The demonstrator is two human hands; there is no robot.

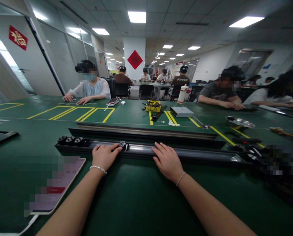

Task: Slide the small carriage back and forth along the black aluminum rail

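Note:
A long black rail (pixel 200 156) with a shiny inner channel lies across the green table. My left hand (pixel 106 156) has its thumb and index finger on a small black and silver part (pixel 123 145) that sits in the channel. Several similar small parts (pixel 70 140) stand in a row at the rail's left end. My right hand (pixel 167 160) rests on the rail's near edge with its fingers spread, holding nothing. Just behind lies a second long dark rail (pixel 146 132), parallel to the first.
A tablet (pixel 60 186) with a white cable lies at the near left. Dark parts (pixel 271 160) are heaped at the right. Farther back are a yellow basket (pixel 153 105), a grey box (pixel 181 111) and a metal bowl (pixel 240 122). People sit across the table.

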